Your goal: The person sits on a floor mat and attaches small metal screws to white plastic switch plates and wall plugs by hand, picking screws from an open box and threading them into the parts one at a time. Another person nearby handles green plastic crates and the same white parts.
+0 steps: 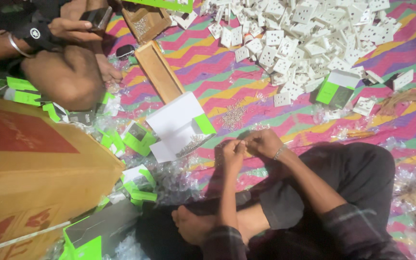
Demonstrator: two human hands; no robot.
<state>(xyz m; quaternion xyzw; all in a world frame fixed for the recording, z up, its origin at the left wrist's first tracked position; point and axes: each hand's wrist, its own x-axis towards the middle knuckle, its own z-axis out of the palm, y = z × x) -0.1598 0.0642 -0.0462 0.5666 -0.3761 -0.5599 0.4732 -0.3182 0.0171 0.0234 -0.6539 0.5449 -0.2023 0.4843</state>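
Setting: A person sits cross-legged on a zigzag-striped mat point(227, 82), hands working together low over the lap.

Left hand point(233, 153): Fingers pinched shut at the tips on something small; it is too fine and too dim to name, though it may be a clear plastic wrapper or a screw.

Right hand point(264, 143): Fingers curled and meeting the left fingertips, so both hands seem to share the same small item; a thin bracelet sits at the wrist.

Loose screws point(233, 115): A scatter of thin metal pieces lies just beyond the fingertips, near enough to pick from without shifting position.

Open white box point(176, 125): Lies flat just to the left of the fingers, flaps spread, with more small metal pieces spilled along its lower edge.

Socket plates point(304, 38): A large heap of white plates is piled well beyond the fingers, at the mat's far side.

Green-and-white cartons point(335, 87): One stands beyond and right of the fingers, others lie to the left among clear wrappers.

Wooden tray point(160, 71): Long and narrow, far-left of the fingers.

Co-worker's hand point(73, 29): Another person, far left, holds a dark object.
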